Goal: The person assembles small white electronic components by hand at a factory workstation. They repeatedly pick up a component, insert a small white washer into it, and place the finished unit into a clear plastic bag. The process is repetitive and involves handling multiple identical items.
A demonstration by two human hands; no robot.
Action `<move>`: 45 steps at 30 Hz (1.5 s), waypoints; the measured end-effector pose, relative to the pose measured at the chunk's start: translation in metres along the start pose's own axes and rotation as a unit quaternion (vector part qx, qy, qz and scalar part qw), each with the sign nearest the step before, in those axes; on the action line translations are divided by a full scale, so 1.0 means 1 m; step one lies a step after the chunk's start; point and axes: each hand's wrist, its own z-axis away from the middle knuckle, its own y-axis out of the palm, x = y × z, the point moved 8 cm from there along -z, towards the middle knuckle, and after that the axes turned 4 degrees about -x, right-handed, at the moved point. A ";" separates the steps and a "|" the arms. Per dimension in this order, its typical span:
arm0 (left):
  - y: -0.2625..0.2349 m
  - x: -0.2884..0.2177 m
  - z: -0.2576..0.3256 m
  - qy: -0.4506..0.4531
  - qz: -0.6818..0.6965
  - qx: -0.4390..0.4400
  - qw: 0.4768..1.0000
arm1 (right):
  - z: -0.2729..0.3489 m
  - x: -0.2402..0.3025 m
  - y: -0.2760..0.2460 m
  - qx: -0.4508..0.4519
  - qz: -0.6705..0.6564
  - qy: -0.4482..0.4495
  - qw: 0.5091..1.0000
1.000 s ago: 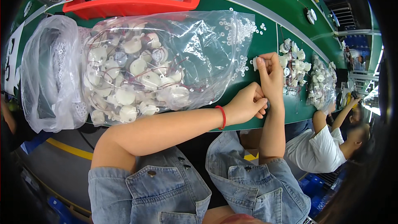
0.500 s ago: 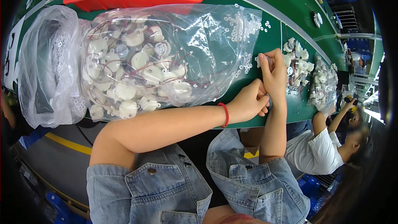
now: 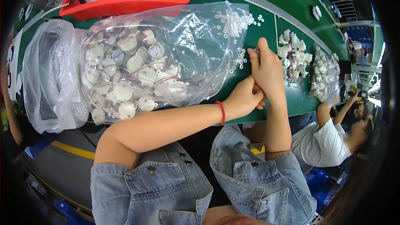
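Note:
My left hand [image 3: 243, 100], with a red cord bracelet [image 3: 221, 113] at its wrist, is closed near the table's front edge. Its curled fingers touch the heel of my right hand, and whatever they may hold is hidden. My right hand [image 3: 268, 73] reaches farther over the green table, thumb and forefinger bent toward each other. A small greyish bit shows between them, too covered to name. Small white washers [image 3: 240, 60] lie just left of my right hand. To its right sits a pile of white round motors with wires [image 3: 296, 54].
A large clear bag of white motors with red wires [image 3: 135, 64] fills the left, beside a crumpled clear bag with washers [image 3: 54, 79]. Behind stands a red bin [image 3: 129, 0]. Another bag of parts [image 3: 324, 75] lies right, near a seated person in white [image 3: 321, 143].
The whole view has shifted slightly. My right hand's fingers have turned; the white piece seen by its thumb before is now mostly covered. My left hand stays closed against the right.

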 end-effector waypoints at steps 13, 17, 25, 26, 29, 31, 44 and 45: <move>0.007 0.007 0.002 -0.017 -0.103 0.084 0.991 | 0.002 -0.098 -0.074 -0.283 -0.015 0.132 0.950; 0.009 0.009 0.003 -0.027 -0.130 0.104 0.986 | -0.016 -0.125 -0.073 -0.268 0.179 0.058 0.945; 0.011 0.002 0.006 0.032 -0.160 0.093 0.982 | -0.019 -0.081 -0.081 -0.258 0.242 0.044 0.934; 0.010 0.000 0.007 0.045 -0.178 0.091 0.979 | -0.019 -0.049 -0.084 -0.267 0.162 0.003 0.950; 0.023 -0.019 0.021 0.301 -0.437 0.079 0.844 | -0.012 0.041 -0.059 -0.088 -0.102 -0.167 0.977; 0.027 -0.015 0.029 0.318 -0.523 0.122 0.782 | 0.001 0.092 -0.025 0.045 -0.174 -0.290 0.940; 0.037 -0.033 0.047 0.433 -0.469 0.127 0.759 | -0.006 0.145 0.067 0.404 -0.312 -0.141 0.848; 0.037 -0.032 0.048 0.430 -0.478 0.133 0.754 | -0.006 0.143 0.064 0.388 -0.337 -0.131 0.848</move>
